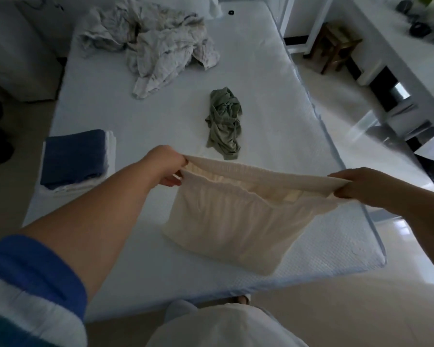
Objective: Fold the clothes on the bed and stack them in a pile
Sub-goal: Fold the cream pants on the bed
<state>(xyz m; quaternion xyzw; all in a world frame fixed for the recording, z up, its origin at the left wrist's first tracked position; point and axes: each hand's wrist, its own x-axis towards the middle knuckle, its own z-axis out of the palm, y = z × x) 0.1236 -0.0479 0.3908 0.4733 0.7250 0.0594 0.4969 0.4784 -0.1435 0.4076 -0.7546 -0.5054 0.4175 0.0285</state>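
1. Cream ribbed-knit garment with a gathered elastic waistband (246, 216): it hangs in the air over the near part of the white quilted mattress (145, 246), stretched by its waistband between both hands. Its lower edge looks to brush or sit just above the mattress; I cannot tell which.
2. The left hand (167, 166) pinches one end of the waistband with curled fingers, and the right hand (361, 187) pinches the other end the same way. Holding it at the two ends pulls the band taut, which likely lets the fabric drop flat and shows the garment's outline before it is laid down for folding.
3. The crumpled sage-green garment (224, 122) lies alone in the middle of the bed, apart from everything else, probably waiting its turn.
4. The loose heap of pale, faintly patterned fabric (156, 43) sits at the far end, unfolded.
5. The folded pile, a blue piece on top of white ones (77, 159), rests near the mattress's left edge, within easy reach of the left hand; I judge it is where the cream piece belongs once folded.
6. By my reckoning the task is partly done: some pieces stacked, one in hand, at least two more to fold.
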